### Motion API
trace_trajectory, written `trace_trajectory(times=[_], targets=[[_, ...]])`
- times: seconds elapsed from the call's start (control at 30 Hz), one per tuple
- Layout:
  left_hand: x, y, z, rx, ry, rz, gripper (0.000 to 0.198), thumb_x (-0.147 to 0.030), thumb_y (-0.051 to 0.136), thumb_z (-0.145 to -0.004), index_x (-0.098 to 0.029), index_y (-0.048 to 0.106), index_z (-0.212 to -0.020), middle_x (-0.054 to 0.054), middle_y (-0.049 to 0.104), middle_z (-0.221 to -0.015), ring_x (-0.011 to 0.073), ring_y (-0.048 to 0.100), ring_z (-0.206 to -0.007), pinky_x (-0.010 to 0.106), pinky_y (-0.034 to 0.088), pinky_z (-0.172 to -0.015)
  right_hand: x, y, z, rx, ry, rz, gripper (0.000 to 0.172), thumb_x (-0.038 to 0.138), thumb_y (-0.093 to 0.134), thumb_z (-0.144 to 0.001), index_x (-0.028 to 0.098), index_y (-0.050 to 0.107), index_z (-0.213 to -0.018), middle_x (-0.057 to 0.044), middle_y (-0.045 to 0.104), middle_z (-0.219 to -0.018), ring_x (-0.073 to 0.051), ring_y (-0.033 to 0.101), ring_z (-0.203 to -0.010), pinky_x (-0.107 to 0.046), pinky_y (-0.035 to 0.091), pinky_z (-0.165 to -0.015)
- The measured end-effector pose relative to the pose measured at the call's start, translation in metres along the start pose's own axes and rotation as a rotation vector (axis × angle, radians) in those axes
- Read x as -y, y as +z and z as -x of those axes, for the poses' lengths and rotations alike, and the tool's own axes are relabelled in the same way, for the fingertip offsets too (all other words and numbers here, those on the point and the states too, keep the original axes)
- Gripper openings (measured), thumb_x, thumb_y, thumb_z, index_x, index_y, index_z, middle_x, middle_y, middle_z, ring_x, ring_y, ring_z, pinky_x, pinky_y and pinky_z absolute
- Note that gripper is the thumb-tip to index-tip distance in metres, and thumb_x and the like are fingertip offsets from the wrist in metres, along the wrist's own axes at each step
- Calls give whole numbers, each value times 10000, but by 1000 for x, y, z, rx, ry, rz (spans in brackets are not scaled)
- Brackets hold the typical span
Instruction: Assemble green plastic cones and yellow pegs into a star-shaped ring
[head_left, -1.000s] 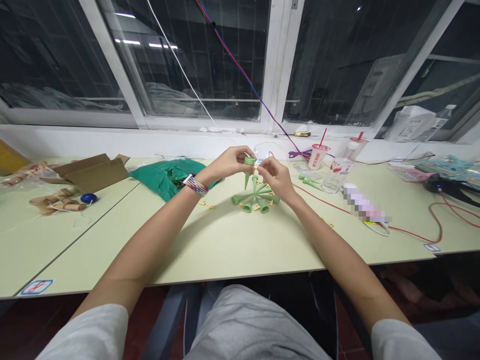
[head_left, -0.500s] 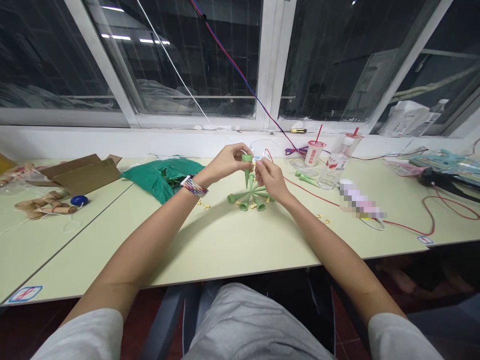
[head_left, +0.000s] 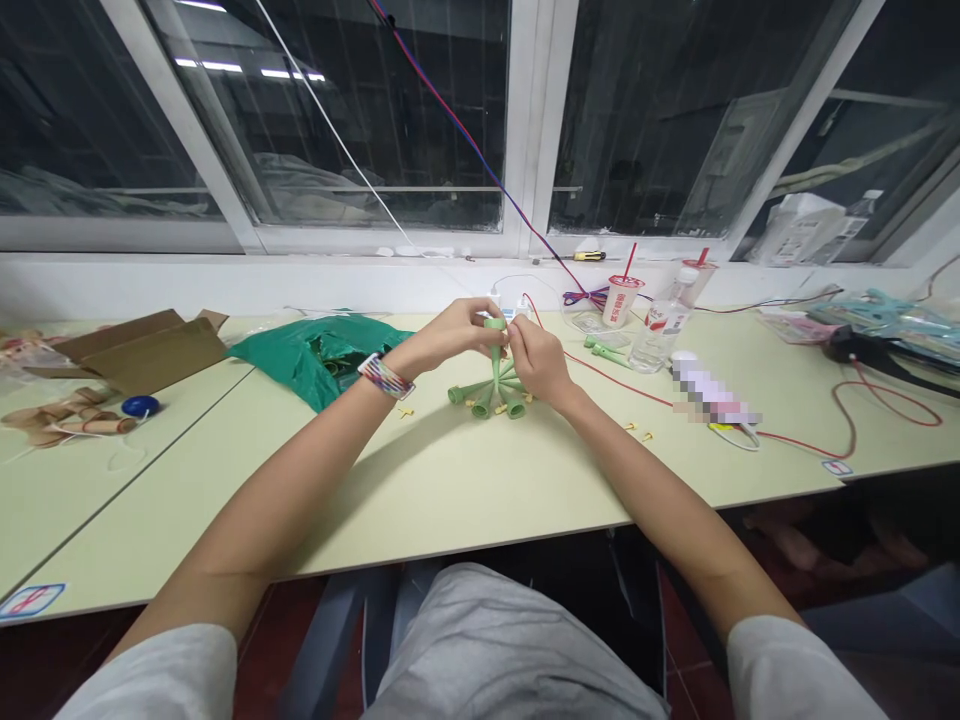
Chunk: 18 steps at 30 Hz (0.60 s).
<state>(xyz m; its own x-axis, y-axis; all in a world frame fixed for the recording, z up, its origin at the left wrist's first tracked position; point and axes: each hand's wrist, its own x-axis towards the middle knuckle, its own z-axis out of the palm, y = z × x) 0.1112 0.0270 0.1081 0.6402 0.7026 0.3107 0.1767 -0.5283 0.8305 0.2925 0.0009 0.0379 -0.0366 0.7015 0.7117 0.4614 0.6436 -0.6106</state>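
Note:
My left hand (head_left: 455, 335), with a woven bracelet on its wrist, grips a light green plastic cone-shaped piece (head_left: 495, 348) by its wide upper end, narrow tip down. Against the side of that wide end, the fingertips of my right hand (head_left: 541, 362) are pinched together; what they hold is hidden. Under both hands, a spread of similar green cone-shaped pieces (head_left: 481, 404) lies on the table, tips toward the middle and wide ends outward. Small yellow pegs sit among them. Another yellow peg (head_left: 406, 412) lies to the left, and a loose yellow peg (head_left: 649, 436) to the right.
A green plastic bag (head_left: 281, 355), an open cardboard box (head_left: 146, 350) and wooden toy pieces (head_left: 82, 415) are on the left. To the right stand a plastic bottle (head_left: 660, 335) and a paper cup (head_left: 621, 300), beside more green pieces (head_left: 606, 350) and a red cable (head_left: 802, 445).
My right hand has come in closer to the wide end of the green cone-shaped piece, its fingertips now against it. The view has shifted slightly.

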Motion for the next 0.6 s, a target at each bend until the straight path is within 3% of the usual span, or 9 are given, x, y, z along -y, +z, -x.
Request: trace_trajectory(times=[0.07, 0.13, 0.23, 0.33, 0.4, 0.53, 0.6], targets=[[0, 1, -1, 101, -116, 176, 234, -314, 794, -818, -174, 667, -957, 89, 728, -874, 219, 736, -823, 366, 599, -778, 2, -4, 1, 6, -115, 109, 505, 701, 369, -1059, 270, 431, -802, -30, 539, -719, -217, 546, -687, -340, 463, -693], [1, 1, -1, 69, -92, 171, 244, -314, 798, -812, -179, 664, -965, 79, 722, -863, 215, 728, -812, 352, 588, -757, 0, -2, 0, 19, -90, 84, 522, 710, 323, -1071, 274, 422, -802, -17, 518, -696, -214, 530, -658, -343, 449, -687], [2, 4, 2, -94, 140, -141, 259, -246, 787, -776, -210, 663, -1001, 48, 712, -878, 205, 689, -803, 331, 553, -748, -7, 8, -4, 26, 89, -114, 568, 774, 296, -1051, 278, 405, -797, 17, 456, -656, -188, 488, -580, -322, 423, -603], [3, 8, 4, -139, 322, -398, 260, -184, 759, -750, -223, 671, -992, 59, 723, -970, 226, 678, -893, 355, 539, -838, -14, 13, -5, 57, 239, -254, 600, 823, 296, -1022, 279, 387, -786, 42, 399, -621, -166, 439, -507, -305, 386, -526], [4, 10, 2, -152, 266, -354, 236, -202, 760, -759, -216, 657, -971, 57, 715, -916, 228, 683, -865, 362, 546, -827, -14, 9, -3, 35, 196, -178, 596, 814, 326, -1023, 273, 402, -784, 34, 425, -626, -166, 453, -536, -298, 381, -541], [9, 10, -4, -85, -49, 47, 281, -327, 802, -785, -187, 615, -939, 48, 691, -798, 205, 706, -755, 355, 584, -754, -8, 1, 1, -32, -21, 34, 548, 734, 386, -1053, 259, 427, -784, 8, 486, -664, -174, 468, -630, -297, 375, -609], [12, 10, -5, -74, -57, 74, 304, -336, 818, -776, -182, 611, -938, 46, 695, -809, 189, 702, -747, 332, 577, -738, -8, 4, 1, -21, 12, -40, 556, 733, 379, -1056, 256, 430, -775, 15, 465, -643, -164, 459, -606, -291, 370, -586]])
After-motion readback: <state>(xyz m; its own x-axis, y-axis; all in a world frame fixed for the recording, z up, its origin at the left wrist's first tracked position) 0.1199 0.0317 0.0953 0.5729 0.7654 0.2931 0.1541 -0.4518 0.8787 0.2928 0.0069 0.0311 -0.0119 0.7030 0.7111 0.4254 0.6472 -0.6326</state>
